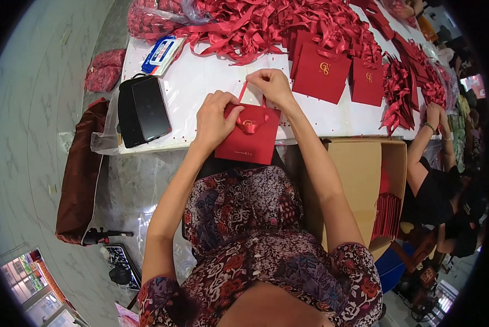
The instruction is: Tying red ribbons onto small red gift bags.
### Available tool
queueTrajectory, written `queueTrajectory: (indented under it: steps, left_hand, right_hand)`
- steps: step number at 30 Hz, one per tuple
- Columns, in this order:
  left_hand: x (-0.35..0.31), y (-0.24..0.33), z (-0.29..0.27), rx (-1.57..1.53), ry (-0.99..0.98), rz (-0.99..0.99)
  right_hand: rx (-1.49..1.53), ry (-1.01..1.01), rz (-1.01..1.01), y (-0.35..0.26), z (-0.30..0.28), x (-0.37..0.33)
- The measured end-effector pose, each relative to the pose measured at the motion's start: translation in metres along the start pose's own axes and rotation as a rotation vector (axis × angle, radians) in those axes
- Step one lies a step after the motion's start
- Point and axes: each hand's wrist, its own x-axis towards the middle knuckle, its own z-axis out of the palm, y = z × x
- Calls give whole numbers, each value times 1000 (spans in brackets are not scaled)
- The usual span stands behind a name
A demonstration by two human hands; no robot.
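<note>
A small red paper gift bag [248,144] with a gold emblem is tilted at the table's near edge, over my lap. My left hand [214,120] is closed on its upper left side, thumb across the front. A red satin ribbon loop hangs over the bag's front. Above the bag's top edge, my right hand [273,87] pinches the end of a thin red ribbon [243,94], drawn up taut from the bag. A pale patch shows between the ribbon strands behind the bag, and I cannot make out what it is.
A heap of red ribbons [239,38] covers the table's far side. Finished-looking red bags [321,68] lie at right, a smartphone [151,109] and blue-white packet [161,54] at left. A cardboard box [353,163] holding red bags stands by my right arm. Another person's hands [432,117] work at far right.
</note>
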Motion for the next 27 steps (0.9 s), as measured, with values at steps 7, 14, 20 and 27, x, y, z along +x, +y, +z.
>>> queueTrajectory:
  steps: [7,14,20,27]
  left_hand:
    - [2,-19,4,-25,-39,-265]
    - [31,-28,34,182,0,-179]
    - [32,-30,39,-104,-31,-424]
    - [34,-7,32,-246,-58,-414]
  right_hand:
    - [-437,219,-9,-5,-21,-19]
    - [-529,241,-106,5,4,-14]
    - [-176,187,-168,7,6,-22]
    - [272,-34,-82,9,9,-19]
